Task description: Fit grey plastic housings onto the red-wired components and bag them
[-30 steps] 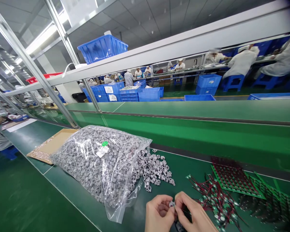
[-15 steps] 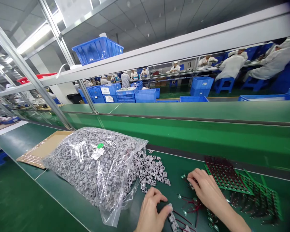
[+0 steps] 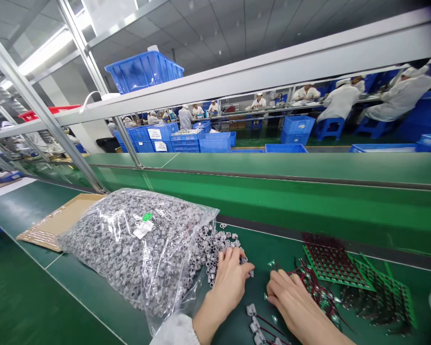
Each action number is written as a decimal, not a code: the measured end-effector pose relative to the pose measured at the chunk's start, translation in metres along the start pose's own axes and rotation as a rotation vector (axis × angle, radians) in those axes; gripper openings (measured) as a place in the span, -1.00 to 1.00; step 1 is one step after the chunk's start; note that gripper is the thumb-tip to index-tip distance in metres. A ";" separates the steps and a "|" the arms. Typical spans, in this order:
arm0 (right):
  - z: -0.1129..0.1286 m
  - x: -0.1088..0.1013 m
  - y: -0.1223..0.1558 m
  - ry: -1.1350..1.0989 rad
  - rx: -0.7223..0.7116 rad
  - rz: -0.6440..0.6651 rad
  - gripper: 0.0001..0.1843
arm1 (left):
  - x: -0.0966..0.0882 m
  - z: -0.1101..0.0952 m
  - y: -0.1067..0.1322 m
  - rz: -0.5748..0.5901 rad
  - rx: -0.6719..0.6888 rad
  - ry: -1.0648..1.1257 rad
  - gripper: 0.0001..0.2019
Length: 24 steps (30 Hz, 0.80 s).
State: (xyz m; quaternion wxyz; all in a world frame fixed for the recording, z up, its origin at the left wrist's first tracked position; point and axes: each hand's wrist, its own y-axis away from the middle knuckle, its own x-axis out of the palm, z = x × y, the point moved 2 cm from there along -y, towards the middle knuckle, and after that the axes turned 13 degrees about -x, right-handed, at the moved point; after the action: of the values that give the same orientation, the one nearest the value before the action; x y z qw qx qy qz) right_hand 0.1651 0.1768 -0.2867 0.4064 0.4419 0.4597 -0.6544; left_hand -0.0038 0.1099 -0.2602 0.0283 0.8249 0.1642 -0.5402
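My left hand (image 3: 228, 275) reaches into the loose pile of small grey plastic parts (image 3: 215, 243), fingers curled down, with grey parts between thumb and fingertips. That pile spills from the mouth of a large clear plastic bag (image 3: 143, 235) full of the same parts. My right hand (image 3: 290, 299) is closed, palm down, on the green bench; a small green circuit board shows at its fingertips, which are mostly hidden. Beside it lies a tangle of small boards with red and black wires (image 3: 314, 282). Between my wrists sits a row of grey parts with wires attached (image 3: 255, 326).
Green circuit board panels (image 3: 339, 266) with dark wires lie at the right. A flat cardboard piece (image 3: 62, 218) is under the bag's left side. Behind the bench runs a raised green ledge (image 3: 273, 165), with a metal frame above it. White-clothed people sit farther back among blue bins.
My left hand has moved up and away from the row of wired grey parts to the loose pile. My right hand has shifted down and slightly left.
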 end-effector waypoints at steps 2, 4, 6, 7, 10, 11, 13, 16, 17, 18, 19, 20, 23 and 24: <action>0.000 0.004 0.001 0.086 -0.066 -0.059 -0.76 | 0.002 0.001 0.000 -0.014 0.017 0.028 -0.80; 0.000 0.002 0.000 0.071 -0.101 -0.083 -0.76 | 0.002 0.001 0.002 -0.046 0.032 0.093 -0.83; -0.002 -0.005 -0.002 -0.033 -0.083 -0.082 -0.76 | 0.000 -0.001 0.004 -0.073 0.044 0.182 -0.82; -0.003 -0.009 -0.003 -0.100 -0.057 -0.085 -0.75 | -0.002 -0.002 0.005 -0.080 0.039 0.232 -0.81; -0.004 -0.022 -0.008 -0.306 0.060 -0.125 -0.76 | -0.006 -0.006 0.006 -0.035 -0.043 0.440 -0.80; -0.004 -0.024 -0.010 -0.376 0.097 -0.137 -0.76 | -0.007 -0.007 0.006 -0.009 -0.089 0.521 -0.81; -0.003 -0.026 -0.013 -0.495 0.145 -0.150 -0.73 | -0.009 -0.010 0.007 0.040 -0.177 0.663 -0.83; 0.001 -0.025 -0.017 -0.567 0.164 -0.173 -0.67 | -0.008 -0.013 0.007 0.079 -0.251 0.785 -0.83; 0.002 -0.024 -0.018 -0.561 0.172 -0.185 -0.67 | -0.007 -0.014 0.008 0.091 -0.251 0.817 -0.82; 0.003 -0.023 -0.019 -0.548 0.181 -0.194 -0.67 | -0.005 -0.014 0.008 0.102 -0.246 0.848 -0.81; 0.004 -0.022 -0.019 -0.534 0.192 -0.196 -0.67 | -0.003 -0.014 0.008 0.111 -0.237 0.879 -0.80; 0.004 -0.022 -0.019 -0.524 0.206 -0.191 -0.67 | -0.001 -0.013 0.008 0.117 -0.231 0.908 -0.79; 0.003 -0.022 -0.018 -0.519 0.251 -0.174 -0.62 | 0.008 -0.009 0.009 0.131 -0.244 1.001 -0.79; 0.003 -0.022 -0.017 -0.511 0.260 -0.189 -0.61 | 0.011 -0.008 0.009 0.133 -0.263 1.034 -0.79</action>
State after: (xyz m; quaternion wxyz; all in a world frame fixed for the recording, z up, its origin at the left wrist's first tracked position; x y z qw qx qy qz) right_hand 0.1550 0.1812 -0.2611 0.3862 0.2664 0.2942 -0.8326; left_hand 0.0097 0.1055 -0.2683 0.0810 0.9814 0.1705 -0.0356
